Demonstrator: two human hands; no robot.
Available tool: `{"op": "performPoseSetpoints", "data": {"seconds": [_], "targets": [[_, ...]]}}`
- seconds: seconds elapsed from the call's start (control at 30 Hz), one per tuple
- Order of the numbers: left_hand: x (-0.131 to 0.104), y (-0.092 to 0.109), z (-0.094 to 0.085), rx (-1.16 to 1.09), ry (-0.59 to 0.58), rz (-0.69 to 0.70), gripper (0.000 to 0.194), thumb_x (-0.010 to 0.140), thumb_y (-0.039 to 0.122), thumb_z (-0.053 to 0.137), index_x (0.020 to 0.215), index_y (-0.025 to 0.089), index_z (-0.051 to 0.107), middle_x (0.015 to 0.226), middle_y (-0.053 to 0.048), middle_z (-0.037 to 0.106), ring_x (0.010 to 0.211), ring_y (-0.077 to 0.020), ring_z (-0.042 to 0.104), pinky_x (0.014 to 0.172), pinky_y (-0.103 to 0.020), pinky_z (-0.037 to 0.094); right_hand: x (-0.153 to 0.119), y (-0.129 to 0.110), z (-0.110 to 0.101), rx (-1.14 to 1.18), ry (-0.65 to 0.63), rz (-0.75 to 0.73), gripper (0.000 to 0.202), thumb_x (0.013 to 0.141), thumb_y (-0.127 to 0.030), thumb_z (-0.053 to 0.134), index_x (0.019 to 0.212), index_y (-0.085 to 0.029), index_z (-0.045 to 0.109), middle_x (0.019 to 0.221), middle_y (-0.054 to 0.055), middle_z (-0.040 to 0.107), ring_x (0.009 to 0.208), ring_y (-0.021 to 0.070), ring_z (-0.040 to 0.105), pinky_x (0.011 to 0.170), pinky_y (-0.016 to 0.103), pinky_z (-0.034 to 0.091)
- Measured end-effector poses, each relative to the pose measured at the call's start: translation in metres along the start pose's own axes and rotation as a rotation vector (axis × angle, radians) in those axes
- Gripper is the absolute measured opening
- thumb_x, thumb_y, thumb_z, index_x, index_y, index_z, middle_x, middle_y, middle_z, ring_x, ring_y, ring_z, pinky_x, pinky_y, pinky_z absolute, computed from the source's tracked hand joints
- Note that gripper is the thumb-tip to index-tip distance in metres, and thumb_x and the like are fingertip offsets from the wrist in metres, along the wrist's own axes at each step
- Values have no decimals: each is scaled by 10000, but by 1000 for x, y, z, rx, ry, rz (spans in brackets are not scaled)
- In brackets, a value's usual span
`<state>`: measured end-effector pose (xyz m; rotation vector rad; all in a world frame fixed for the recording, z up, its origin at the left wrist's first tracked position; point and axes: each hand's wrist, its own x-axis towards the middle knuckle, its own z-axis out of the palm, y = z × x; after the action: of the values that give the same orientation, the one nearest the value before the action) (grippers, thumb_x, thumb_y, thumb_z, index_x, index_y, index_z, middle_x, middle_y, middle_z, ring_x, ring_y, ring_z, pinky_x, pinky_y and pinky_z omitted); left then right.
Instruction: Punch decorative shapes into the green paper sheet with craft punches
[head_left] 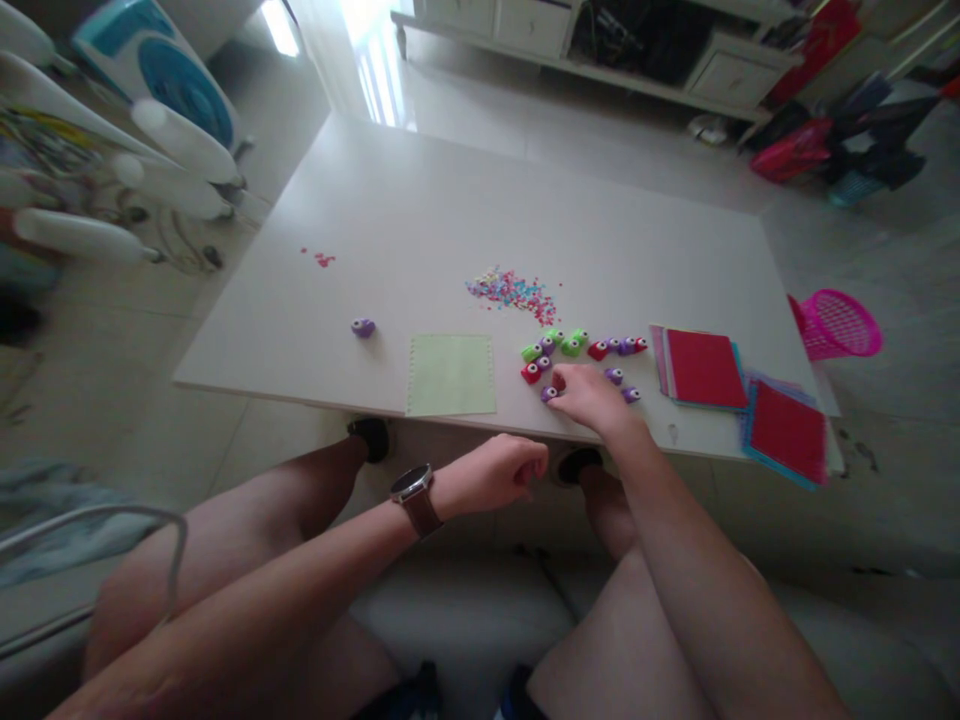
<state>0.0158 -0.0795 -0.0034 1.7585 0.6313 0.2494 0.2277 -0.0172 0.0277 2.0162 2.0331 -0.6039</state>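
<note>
My right hand (589, 398) is at the front edge of the table, its thumb and fingers closed on a small purple paper punch (550, 394). Around it stand several more mini punches: a red punch (531, 372), a green punch (575, 342) and a purple punch (631, 395). My left hand (495, 474), with a watch on the wrist, hovers just off the table edge, its fingers curled in and nothing showing in them. A light green sheet (451, 375) with small holes along its sides lies left of the punches.
Coloured paper bits (514, 290) are heaped on the white table (600, 230), with a few red bits (324, 260) farther left. A lone purple punch (363, 327) stands apart. Stacked coloured sheets (707, 368) lie at right, near a pink basket (841, 324).
</note>
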Motion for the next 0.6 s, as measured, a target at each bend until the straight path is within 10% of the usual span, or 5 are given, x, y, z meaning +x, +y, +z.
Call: {"op": "performPoseSetpoints", "data": {"seconds": [0.3, 0.6], "targets": [[0, 4, -3, -61, -43, 0, 213, 710, -5, 671, 795, 175, 595, 720, 51, 607, 658, -86, 493, 623, -230, 349, -2, -4, 0, -9, -2, -12, 123, 896, -240, 661, 988, -207, 736, 1039, 95, 779, 960, 249, 694, 734, 314, 430], [4, 29, -16, -1165, 42, -31, 457, 688, 194, 926, 936, 193, 543, 733, 85, 547, 717, -80, 617, 736, -230, 500, -3, -10, -2, 34, -37, -29, 130, 870, -250, 695, 988, -210, 732, 1023, 83, 776, 907, 218, 686, 704, 289, 416]]}}
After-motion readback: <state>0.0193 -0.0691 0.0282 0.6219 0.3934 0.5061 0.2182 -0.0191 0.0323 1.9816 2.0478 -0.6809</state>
